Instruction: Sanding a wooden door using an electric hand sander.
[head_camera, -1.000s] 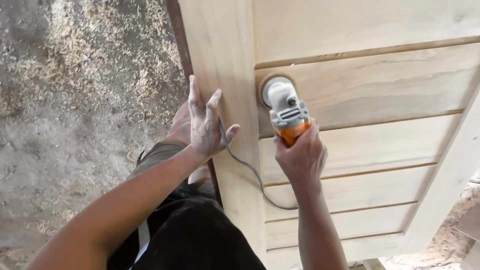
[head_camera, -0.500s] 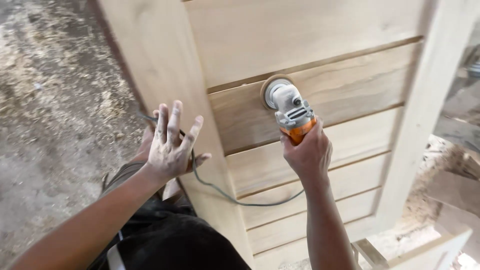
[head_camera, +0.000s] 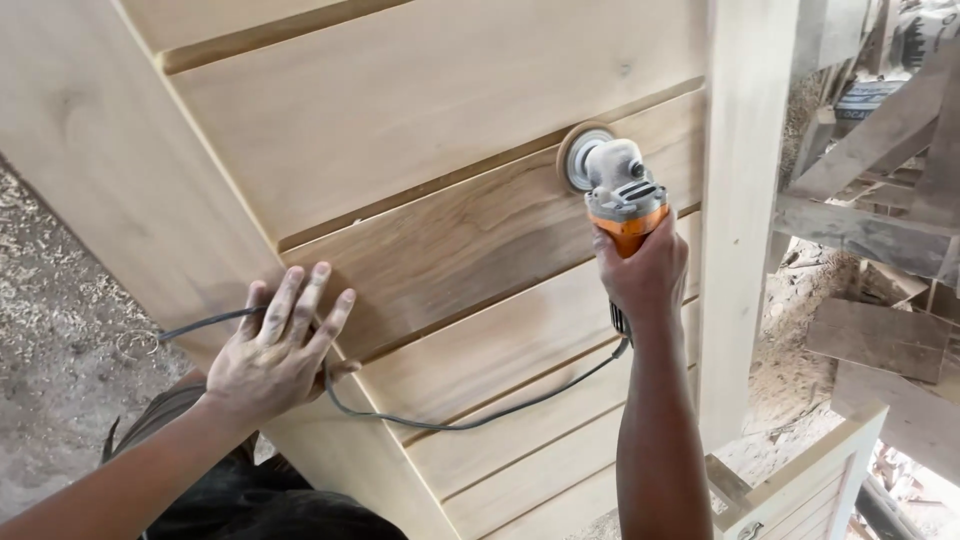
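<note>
Across most of the frame lies a pale wooden door (head_camera: 430, 150) with horizontal slat panels, tilted so its frame rails run diagonally. At about one o'clock from the centre, the right hand (head_camera: 642, 275) is wrapped tight around the orange body of a grey and orange angle grinder (head_camera: 618, 190), fingers closed on the grip, with the forearm running down to the bottom edge at six o'clock. Its round sanding disc (head_camera: 577, 155) sits flat against a darker brown slat (head_camera: 470, 240), just beside the upright rail (head_camera: 740, 220) that stands at three o'clock of the tool.

A grey power cord (head_camera: 480, 415) leaves the tool below the right wrist, sags across the lower slats toward seven o'clock, then passes under the left hand (head_camera: 275, 350) and off to nine o'clock over the floor. Out at eight o'clock from the centre, the left hand holds nothing: it is spread wide, palm down, fingers fanned and pressed on the door's left rail, touching the wood and lying over the cord.

Beyond the door at nine o'clock, the floor (head_camera: 50, 320) is strewn with wood shavings. At three o'clock, stacked timber pieces (head_camera: 880, 200) lie well apart from the hands, and at five o'clock stands a smaller slatted panel (head_camera: 810, 490).
</note>
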